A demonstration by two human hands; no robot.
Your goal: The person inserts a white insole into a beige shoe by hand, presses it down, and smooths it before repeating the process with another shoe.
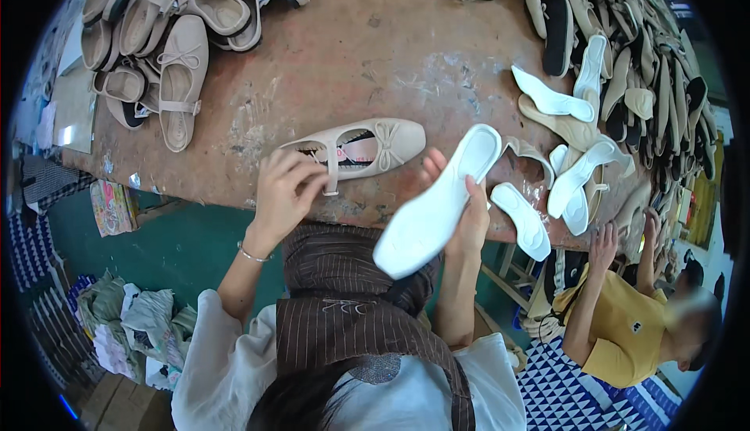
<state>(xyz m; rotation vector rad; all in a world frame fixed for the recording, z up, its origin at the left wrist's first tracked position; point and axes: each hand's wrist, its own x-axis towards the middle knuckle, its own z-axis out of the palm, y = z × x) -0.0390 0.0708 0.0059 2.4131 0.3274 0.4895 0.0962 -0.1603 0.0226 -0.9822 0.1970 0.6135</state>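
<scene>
A beige flat shoe (403, 135) with a bow and a strap lies sideways on the table's near edge, its toe to the right. My left hand (286, 189) is at its heel end, fingers bent together beside the strap and covering the heel. Whether they pinch anything is hidden. My right hand (470, 220) grips a white insole (426, 224), tilted in front of the table edge, with its wide end toward me. Just right of that hand, another white insole (522, 221) overhangs the edge.
More white insoles (580, 173) lie among beige pieces to the right. Beige shoes crowd the worn table (336, 56) at the back left (183, 79) and far right (625, 56). At the lower right, a co-worker in a yellow shirt (625, 325) reaches to the table.
</scene>
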